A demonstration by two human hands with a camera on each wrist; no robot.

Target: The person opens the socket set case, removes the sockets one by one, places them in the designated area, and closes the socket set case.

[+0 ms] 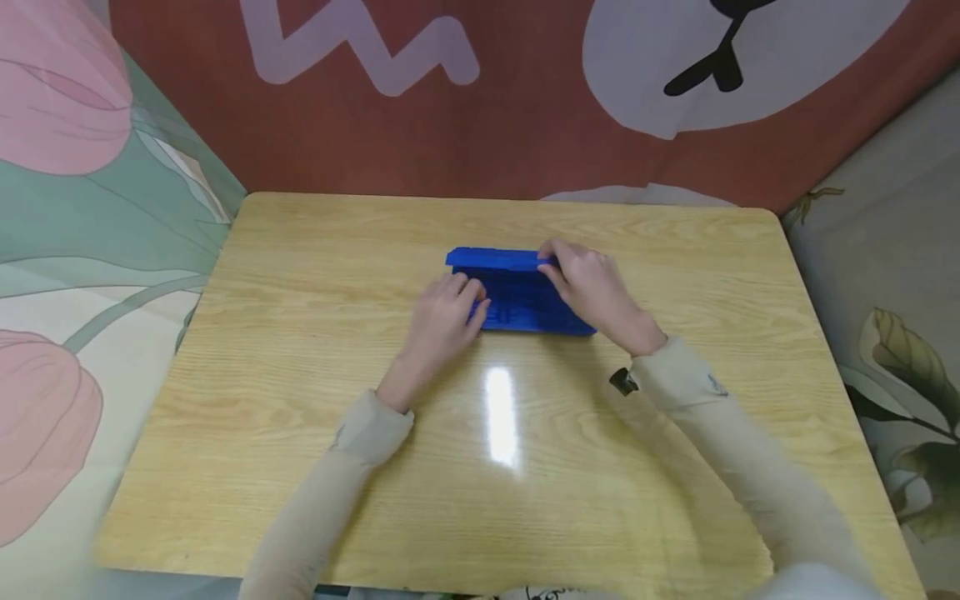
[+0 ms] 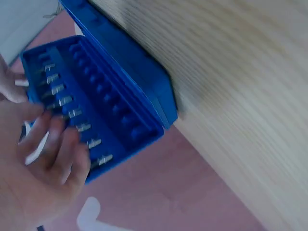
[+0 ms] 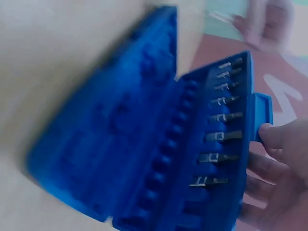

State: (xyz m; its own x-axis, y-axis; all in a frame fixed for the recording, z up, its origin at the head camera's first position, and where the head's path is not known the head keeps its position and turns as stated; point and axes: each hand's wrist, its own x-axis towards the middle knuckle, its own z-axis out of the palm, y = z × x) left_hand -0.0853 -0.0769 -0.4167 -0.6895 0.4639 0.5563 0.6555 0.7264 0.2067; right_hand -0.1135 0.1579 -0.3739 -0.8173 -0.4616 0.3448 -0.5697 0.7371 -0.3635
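An opened blue plastic case (image 1: 525,312) stands near the middle of the table, one half lying flat and the other raised. Along the raised half runs a row of several short metal bits (image 3: 221,136). My right hand (image 1: 592,283) grips the top edge of that half; in the right wrist view its thumb sits at the latch tab (image 3: 261,115), fingers behind the rim. My left hand (image 1: 446,317) is at the case's left end. In the left wrist view its loosely bent fingers (image 2: 65,151) overlap the bit row, with nothing plainly seen between them.
The case is on a light wood table (image 1: 285,400) with a bright light reflection in front of it. A small dark object (image 1: 622,382) shows beside the right sleeve. Behind the table rises a red patterned wall covering (image 1: 525,142), with flowered coverings at both sides.
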